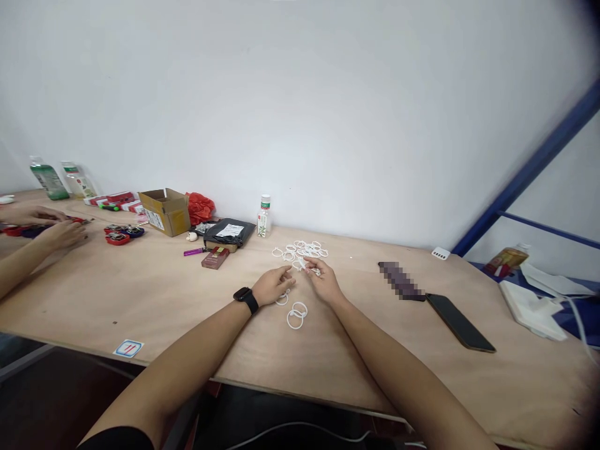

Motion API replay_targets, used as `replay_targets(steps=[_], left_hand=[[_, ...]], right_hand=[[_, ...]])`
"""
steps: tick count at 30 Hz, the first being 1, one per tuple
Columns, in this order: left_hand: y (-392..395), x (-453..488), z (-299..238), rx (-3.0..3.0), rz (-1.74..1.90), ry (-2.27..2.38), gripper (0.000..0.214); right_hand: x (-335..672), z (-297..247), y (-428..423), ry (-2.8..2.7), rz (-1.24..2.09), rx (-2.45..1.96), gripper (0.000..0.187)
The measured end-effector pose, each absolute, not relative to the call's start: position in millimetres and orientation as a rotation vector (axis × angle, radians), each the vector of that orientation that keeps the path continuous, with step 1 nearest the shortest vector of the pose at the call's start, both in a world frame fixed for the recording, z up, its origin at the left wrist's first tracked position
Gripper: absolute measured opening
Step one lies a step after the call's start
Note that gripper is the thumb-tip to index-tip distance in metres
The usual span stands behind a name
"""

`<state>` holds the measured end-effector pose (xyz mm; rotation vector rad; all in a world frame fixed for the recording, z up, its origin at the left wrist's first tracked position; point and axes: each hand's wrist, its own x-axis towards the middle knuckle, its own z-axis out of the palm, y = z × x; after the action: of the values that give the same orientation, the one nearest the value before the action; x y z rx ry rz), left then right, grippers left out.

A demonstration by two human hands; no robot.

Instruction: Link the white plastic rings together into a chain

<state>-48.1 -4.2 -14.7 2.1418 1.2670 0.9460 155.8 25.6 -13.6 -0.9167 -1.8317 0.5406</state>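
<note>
My right hand (323, 282) pinches a white plastic ring (296, 266) between thumb and fingertips, just in front of a loose pile of similar white rings (307, 250). My left hand (272, 285), with a black watch on its wrist, rests on the table with fingers apart, its tips pointing toward the right hand. Partly under its edge lies one white ring (283, 301); I cannot tell if the fingers touch it. Nearer to me, two overlapping white rings (297, 314) lie flat.
A small bottle (264, 217) stands by the wall. To its left are a black parcel (229, 231), a dark red box (215, 258) and an open carton (166, 212). Two dark flat objects, one a phone-like slab (459, 322), lie right. Another person's hands (65, 234) work at far left.
</note>
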Motion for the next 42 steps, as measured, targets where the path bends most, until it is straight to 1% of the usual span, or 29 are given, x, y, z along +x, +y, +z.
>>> replay_targets(steps=[5, 8, 11, 13, 15, 20, 30, 38, 40, 42], left_hand=[[-0.8, -48.7, -15.3, 1.935, 1.128, 1.29, 0.048], [3.8, -50.7, -16.6, 1.857, 1.194, 1.169, 0.046], [7.2, -51.1, -18.7, 1.793, 1.257, 1.018, 0.038], [7.3, -50.0, -19.5, 1.757, 1.282, 0.984, 0.035], [5.3, -48.4, -18.5, 1.791, 1.291, 1.013, 0.032], [-4.0, -46.6, -7.7, 2.122, 1.326, 1.144, 0.023], [-7.8, -46.3, 0.6, 2.43, 1.315, 1.18, 0.021], [-11.8, -42.0, 1.6, 2.424, 1.375, 1.227, 0.019], [-11.6, -42.5, 2.0, 2.399, 1.377, 1.243, 0.018], [-11.4, -43.4, 1.8, 2.381, 1.345, 1.242, 0.019]], right_hand=[[151.8, -7.2, 9.6, -2.151, 0.35, -0.735, 0.034], [146.6, -6.8, 4.9, -2.284, 0.219, -0.619, 0.04], [145.6, -8.5, 6.0, -2.317, 0.179, -0.646, 0.047], [147.7, -9.9, 8.2, -2.283, 0.192, -0.706, 0.053], [150.5, -11.0, 10.5, -2.233, 0.21, -0.753, 0.054], [153.1, -12.3, 12.3, -2.19, 0.253, -0.771, 0.041], [150.5, -10.5, 8.1, -2.135, 0.398, -0.788, 0.038], [147.6, -12.2, 9.3, -1.914, 0.704, -0.763, 0.039], [149.4, -13.7, 13.1, -1.843, 0.689, -0.811, 0.04], [153.5, -15.5, 18.5, -1.829, 0.6, -0.899, 0.039]])
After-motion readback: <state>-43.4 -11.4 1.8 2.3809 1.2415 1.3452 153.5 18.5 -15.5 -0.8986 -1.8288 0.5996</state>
